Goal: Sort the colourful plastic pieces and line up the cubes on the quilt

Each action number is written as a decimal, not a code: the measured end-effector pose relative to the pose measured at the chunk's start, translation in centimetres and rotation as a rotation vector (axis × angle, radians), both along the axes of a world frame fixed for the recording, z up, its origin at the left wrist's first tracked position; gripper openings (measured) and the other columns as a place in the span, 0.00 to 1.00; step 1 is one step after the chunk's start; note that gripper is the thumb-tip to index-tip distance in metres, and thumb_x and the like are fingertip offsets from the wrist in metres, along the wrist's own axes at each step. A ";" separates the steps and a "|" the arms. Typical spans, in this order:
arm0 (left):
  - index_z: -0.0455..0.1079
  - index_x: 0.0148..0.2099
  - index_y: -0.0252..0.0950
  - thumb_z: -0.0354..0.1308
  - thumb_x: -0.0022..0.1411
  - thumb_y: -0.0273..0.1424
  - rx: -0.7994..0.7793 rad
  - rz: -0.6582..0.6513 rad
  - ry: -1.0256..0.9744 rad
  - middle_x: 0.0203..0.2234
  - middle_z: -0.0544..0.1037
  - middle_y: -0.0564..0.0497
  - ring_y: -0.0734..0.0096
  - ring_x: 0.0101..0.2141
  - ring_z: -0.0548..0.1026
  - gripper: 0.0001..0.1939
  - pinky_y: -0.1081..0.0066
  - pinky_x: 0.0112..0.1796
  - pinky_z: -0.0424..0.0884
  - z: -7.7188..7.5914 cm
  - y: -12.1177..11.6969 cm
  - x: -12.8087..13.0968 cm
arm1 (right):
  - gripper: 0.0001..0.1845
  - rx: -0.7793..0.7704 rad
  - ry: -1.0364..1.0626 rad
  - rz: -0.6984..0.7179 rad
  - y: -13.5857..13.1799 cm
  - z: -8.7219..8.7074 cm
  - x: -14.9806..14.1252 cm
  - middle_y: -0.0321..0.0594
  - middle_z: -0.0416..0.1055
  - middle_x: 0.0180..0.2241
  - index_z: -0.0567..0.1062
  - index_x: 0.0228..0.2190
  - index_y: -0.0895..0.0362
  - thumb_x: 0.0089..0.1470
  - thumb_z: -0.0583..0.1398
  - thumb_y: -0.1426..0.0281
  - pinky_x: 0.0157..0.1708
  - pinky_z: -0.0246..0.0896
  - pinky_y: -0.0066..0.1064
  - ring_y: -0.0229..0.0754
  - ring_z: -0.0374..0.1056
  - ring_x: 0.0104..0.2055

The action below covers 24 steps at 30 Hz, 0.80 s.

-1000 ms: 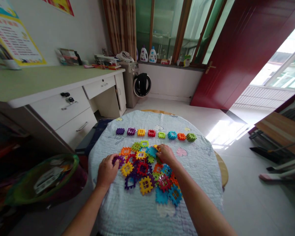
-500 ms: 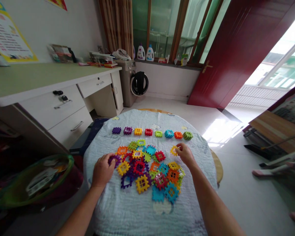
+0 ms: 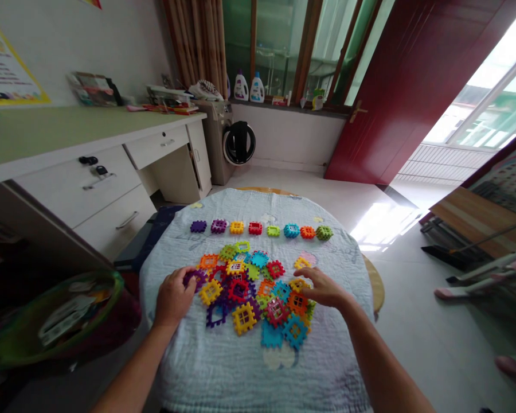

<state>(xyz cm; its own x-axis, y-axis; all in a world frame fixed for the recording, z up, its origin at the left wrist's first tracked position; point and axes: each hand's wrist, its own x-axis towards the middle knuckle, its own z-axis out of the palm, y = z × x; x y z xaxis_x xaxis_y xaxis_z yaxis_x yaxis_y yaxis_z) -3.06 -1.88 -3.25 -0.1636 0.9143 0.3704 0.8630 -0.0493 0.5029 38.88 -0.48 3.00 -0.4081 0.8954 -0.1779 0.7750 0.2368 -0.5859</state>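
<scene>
A pile of colourful plastic interlocking blocks with notched edges, several with window openings, lies on the cloth. At its left edge my left hand (image 3: pixel 175 295) is closed with the fingertips on a purple block (image 3: pixel 196 279). My right hand (image 3: pixel 327 288) is open, thumb and fingers apart, at the pile's right side by a yellow window block (image 3: pixel 300 284) and an orange window block (image 3: pixel 298 304). Just beyond its fingertips, a single yellow frame block (image 3: pixel 301 263) lies apart on the cloth. Farther back stands a row of small assembled blocks, among them a red one (image 3: pixel 255 228).
A pale blue cloth (image 3: pixel 258 378) covers the round table. To the left are a basket (image 3: pixel 112 287) of odds and ends and a desk (image 3: pixel 81 129) with drawers. Behind stand a washing machine (image 3: pixel 219 143) with its door ajar and a red door (image 3: pixel 395 86).
My right hand has let go of the yellow frame block and moved nearer, to the pile's right side. My left hand stays at the purple block. The camera view has shifted slightly.
</scene>
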 end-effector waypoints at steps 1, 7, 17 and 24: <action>0.71 0.43 0.36 0.48 0.59 0.36 0.003 0.001 0.003 0.39 0.78 0.44 0.57 0.41 0.74 0.15 0.60 0.46 0.68 0.0 0.0 0.0 | 0.24 0.001 -0.036 0.020 -0.1 0.3 -0.2 0.43 0.72 0.51 0.75 0.48 0.54 0.46 0.59 0.72 0.56 0.55 0.40 0.48 0.64 0.54; 0.71 0.42 0.36 0.48 0.59 0.36 0.025 -0.005 0.024 0.38 0.79 0.44 0.57 0.41 0.75 0.15 0.59 0.46 0.69 0.2 -0.1 0.1 | 0.26 0.022 -0.122 0.006 -0.2 0.1 -0.8 0.45 0.71 0.46 0.74 0.48 0.56 0.43 0.65 0.69 0.52 0.57 0.37 0.47 0.65 0.48; 0.71 0.43 0.36 0.48 0.60 0.36 0.012 0.000 0.015 0.39 0.78 0.44 0.58 0.41 0.74 0.15 0.60 0.46 0.69 -0.1 0.0 0.0 | 0.24 0.353 -0.100 -0.392 2.0 -1.1 0.2 0.45 0.66 0.43 0.74 0.46 0.57 0.46 0.64 0.61 0.49 0.59 0.36 0.47 0.64 0.46; 0.71 0.42 0.37 0.48 0.60 0.36 0.012 0.001 0.010 0.38 0.79 0.44 0.57 0.40 0.75 0.14 0.60 0.45 0.69 0.1 -0.1 0.1 | 0.25 0.295 -0.252 -0.501 3.5 -3.8 -0.8 0.47 0.68 0.42 0.75 0.46 0.58 0.47 0.65 0.60 0.47 0.57 0.33 0.48 0.64 0.45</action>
